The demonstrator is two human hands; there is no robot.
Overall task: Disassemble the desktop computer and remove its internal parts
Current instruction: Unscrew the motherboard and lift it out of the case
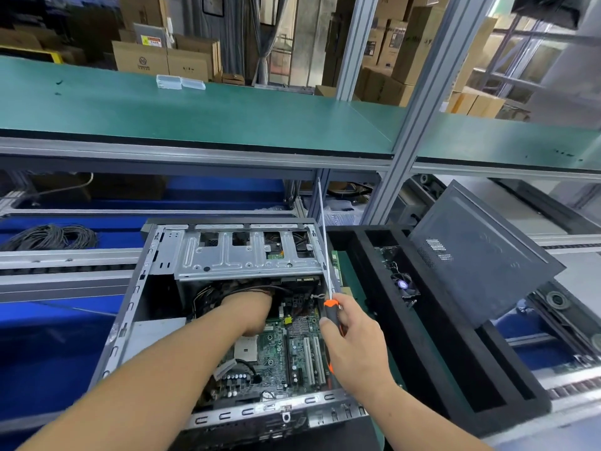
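Observation:
An open desktop computer case (130, 307) lies on its side in front of me, its green motherboard (276, 356) exposed. A silver drive cage (247, 255) spans the case's far end, with black cables (227, 288) bundled below it. My left hand (250, 314) reaches deep inside under the cage among the cables; its fingers are hidden. My right hand (351, 346) grips a long screwdriver (325, 252) by its black and orange handle, shaft pointing up, beside the case's right wall.
A black foam tray (422, 353) with compartments stands right of the case, holding a small fan part (403, 284). The dark side panel (481, 255) leans on the tray. A green shelf (195, 115) runs above. Coiled black cables (48, 237) lie at left.

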